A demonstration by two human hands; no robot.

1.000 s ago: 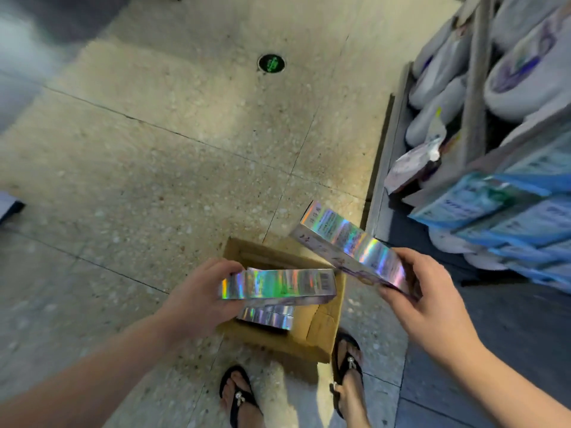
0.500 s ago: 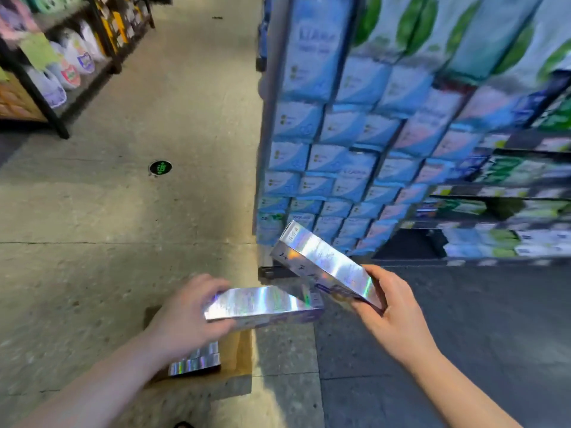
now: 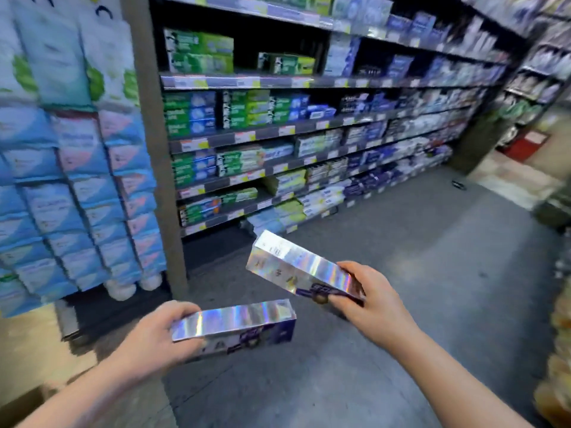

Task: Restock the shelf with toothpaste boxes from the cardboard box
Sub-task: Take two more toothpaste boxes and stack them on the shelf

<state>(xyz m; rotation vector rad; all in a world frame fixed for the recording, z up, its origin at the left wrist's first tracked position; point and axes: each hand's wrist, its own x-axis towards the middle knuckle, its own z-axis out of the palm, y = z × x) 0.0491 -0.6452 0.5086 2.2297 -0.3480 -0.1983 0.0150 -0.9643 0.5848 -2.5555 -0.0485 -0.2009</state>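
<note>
Near field: left hand (image 3: 154, 338), grip curled round the near end of the first toothpaste box (image 3: 238, 319). The box is holographic silver with a purple printed side face, and is held roughly level with its long axis running to the right.

Right hand (image 3: 370, 307), grip closed on the near end of the second toothpaste box (image 3: 296, 267). It has the same silver finish and is tilted, its far end raised toward upper left. The two boxes are apart, the second higher and further right. Both are in the air above the grey floor (image 3: 432, 257).

Far field: shelving unit (image 3: 222, 139), several tiers carrying green, blue and white toothpaste cartons (image 3: 188, 114), with price labels (image 3: 194, 145) on the rails. Left of the upright post (image 3: 154, 149) are stacked blue and pink soft packs (image 3: 49, 205). Motion blur leaves the print illegible.
</note>
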